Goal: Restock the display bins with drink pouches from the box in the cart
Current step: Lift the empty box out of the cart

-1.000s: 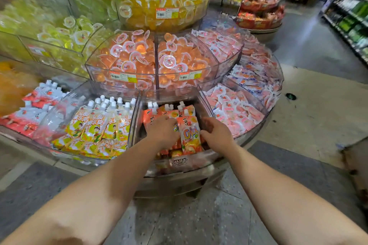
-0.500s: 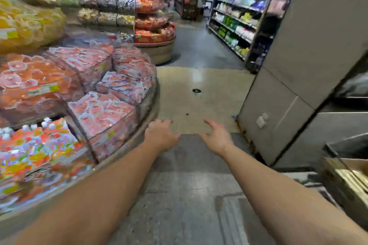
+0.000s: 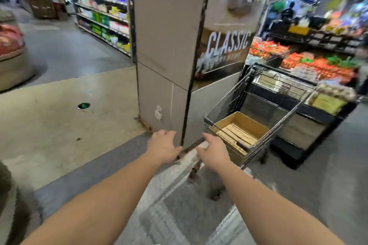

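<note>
Both hands — left hand (image 3: 162, 146) and right hand (image 3: 214, 152) — reach forward on outstretched arms, fingers loose, holding nothing. One tiled pillar (image 3: 169, 45) stands ahead; bare floor (image 3: 59, 117) lies to its left. One wire cart (image 3: 258, 105), just right of the pillar, carries one open cardboard box (image 3: 239, 131) — contents indistinct.

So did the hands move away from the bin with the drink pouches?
Yes. Both the left hand and right hand have left the bin, which is out of view, and now reach empty toward the cart beside the pillar.
</note>
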`<action>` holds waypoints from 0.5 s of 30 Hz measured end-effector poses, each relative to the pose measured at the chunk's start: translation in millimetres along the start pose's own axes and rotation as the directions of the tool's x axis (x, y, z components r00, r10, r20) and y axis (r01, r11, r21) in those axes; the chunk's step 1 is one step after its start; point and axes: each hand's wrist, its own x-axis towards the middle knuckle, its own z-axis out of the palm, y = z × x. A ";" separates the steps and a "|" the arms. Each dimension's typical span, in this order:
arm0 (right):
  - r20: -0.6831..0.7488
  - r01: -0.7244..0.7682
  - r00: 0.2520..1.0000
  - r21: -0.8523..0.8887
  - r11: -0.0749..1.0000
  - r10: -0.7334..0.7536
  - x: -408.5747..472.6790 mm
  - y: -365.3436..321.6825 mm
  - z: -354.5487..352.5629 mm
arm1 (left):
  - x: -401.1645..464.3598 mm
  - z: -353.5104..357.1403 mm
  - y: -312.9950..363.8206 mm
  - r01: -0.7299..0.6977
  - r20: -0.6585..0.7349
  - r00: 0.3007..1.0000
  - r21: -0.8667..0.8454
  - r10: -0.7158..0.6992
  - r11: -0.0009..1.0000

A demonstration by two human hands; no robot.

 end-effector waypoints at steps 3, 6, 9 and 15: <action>-0.087 -0.066 0.994 -0.022 0.998 0.064 41.7 27.3 -24.0 | 61.9 3.7 31.1 -0.080 0.035 0.996 0.011 0.079 0.997; -0.149 -0.152 0.978 -0.042 0.987 0.145 90.2 50.0 -51.6 | 124.8 -0.8 63.7 -0.168 0.052 0.985 0.034 0.166 0.985; -0.237 -0.252 0.941 -0.016 0.968 0.241 134.2 73.0 -67.6 | 180.5 -3.9 93.0 -0.270 0.038 0.963 0.063 0.269 0.961; -0.254 -0.387 0.888 0.039 0.921 0.384 179.4 123.9 -77.0 | 253.8 27.8 143.9 -0.362 0.149 0.925 0.074 0.349 0.929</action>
